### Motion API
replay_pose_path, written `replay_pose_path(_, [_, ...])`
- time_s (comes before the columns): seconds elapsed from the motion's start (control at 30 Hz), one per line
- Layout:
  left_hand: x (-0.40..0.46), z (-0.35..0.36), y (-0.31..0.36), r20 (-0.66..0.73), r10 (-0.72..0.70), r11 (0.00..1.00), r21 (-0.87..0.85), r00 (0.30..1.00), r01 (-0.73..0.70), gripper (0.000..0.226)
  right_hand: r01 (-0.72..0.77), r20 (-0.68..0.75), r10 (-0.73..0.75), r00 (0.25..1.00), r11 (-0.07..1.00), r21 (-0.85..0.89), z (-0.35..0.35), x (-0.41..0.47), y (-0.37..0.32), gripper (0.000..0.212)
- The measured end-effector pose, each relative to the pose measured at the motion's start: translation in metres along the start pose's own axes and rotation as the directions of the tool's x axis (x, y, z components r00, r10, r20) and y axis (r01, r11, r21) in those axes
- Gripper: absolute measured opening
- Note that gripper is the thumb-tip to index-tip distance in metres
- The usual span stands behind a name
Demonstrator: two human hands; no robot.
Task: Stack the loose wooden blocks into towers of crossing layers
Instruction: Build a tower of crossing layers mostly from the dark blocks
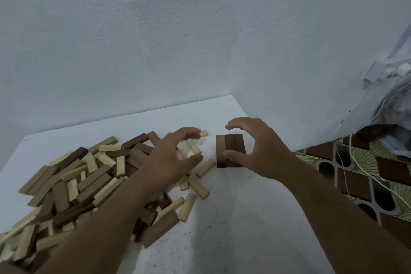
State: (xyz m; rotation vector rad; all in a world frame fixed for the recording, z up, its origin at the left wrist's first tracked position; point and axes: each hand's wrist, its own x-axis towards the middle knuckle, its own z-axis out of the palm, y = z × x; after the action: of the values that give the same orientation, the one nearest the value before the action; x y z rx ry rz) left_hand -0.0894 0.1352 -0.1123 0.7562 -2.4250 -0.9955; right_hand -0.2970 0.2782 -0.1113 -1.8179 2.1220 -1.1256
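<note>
Nearest us, along the left edge and front-left corner of the table [233, 240], we have the pile [73, 184] of loose blocks, dark and pale jumbled across one another, many dozens by the look of it. A few pale blocks [195, 187] lie scattered just past the pile toward the middle. By our reckoning almost all of the work is left.

Farther in, our left hand [173, 160] hovers over the pile's far end, fingers and thumb spread and loosely curved, blurred; we see nothing gripped in it, and it seems to us to be reaching for another block.

Beyond that, near the far-right corner, stands the tower [231, 150], only just begun: 3 brown blocks side by side on top, edges flush, with what looks like 1 more layer beneath, though we cannot count it surely. Our right hand [264, 153] arches over it, thumb touching the near end of the blocks, fingers curved above the far side and apart from the wood, clasping nothing. We judge it is squaring the layer.

At the far edge 1 pale block [204, 133] lies alone.
</note>
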Motion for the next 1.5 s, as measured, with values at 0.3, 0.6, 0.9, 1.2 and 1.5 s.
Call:
replay_pose_path(0.3, [-0.109, -0.043, -0.015, -0.182, 0.102, 0.971, 0.23, 0.978, -0.058, 0.013, 0.231, 0.22, -0.233, 0.947, 0.972, 0.032, 0.072, -0.033, -0.092, 0.02])
replay_pose_path(0.6, [-0.174, -0.047, -0.033, -0.038, -0.033, 0.855, 0.516, 0.999, 0.048, 0.031, 0.366, 0.402, -0.263, 0.877, 0.909, -0.202, 0.101, -0.072, -0.12, 0.039])
replay_pose_path(0.9, [-0.203, -0.034, -0.031, 0.03, 0.001, 0.821, 0.571, 1.0, -0.018, 0.032, 0.011, 0.3, -0.002, 0.954, 1.0, -0.028, 0.085, -0.089, -0.134, 0.017])
replay_pose_path(1.2, [-0.213, -0.038, -0.041, -0.206, -0.004, 0.855, 0.508, 0.979, 0.11, 0.016, 0.167, 0.301, -0.04, 0.953, 0.898, -0.408, 0.118, -0.072, -0.148, 0.045])
replay_pose_path(1.5, [-0.205, -0.033, -0.035, -0.231, -0.098, 0.805, 0.554, 0.968, 0.213, 0.032, 0.041, 0.247, 0.052, 0.968, 0.933, -0.357, 0.12, -0.076, -0.144, 0.037])
